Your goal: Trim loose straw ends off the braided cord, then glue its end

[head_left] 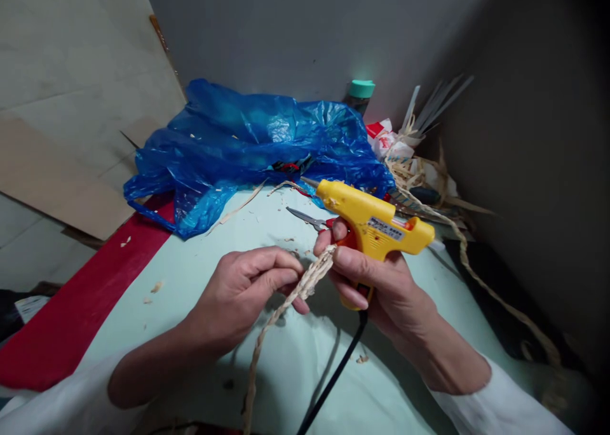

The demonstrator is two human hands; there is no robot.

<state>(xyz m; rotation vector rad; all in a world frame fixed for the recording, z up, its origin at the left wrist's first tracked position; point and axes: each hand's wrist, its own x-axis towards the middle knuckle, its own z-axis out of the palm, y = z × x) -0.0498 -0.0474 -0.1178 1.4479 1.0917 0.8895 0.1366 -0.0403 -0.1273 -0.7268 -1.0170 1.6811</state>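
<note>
A yellow hot glue gun rests in my right hand, its nozzle pointing up and left and its black cord hanging below. The thumb and fingertips of that hand also pinch the end of a pale braided cord. My left hand is closed beside the braid's folded part, thumb against index finger; whether it grips the braid or a thin strand is hidden. From there the braid hangs down to the bottom edge. Red-handled scissors lie just behind the hands.
A crumpled blue plastic bag spreads across the back of the pale green table. Behind it stands a jar with a green lid. White sticks, loose straw and another long braid are at the right.
</note>
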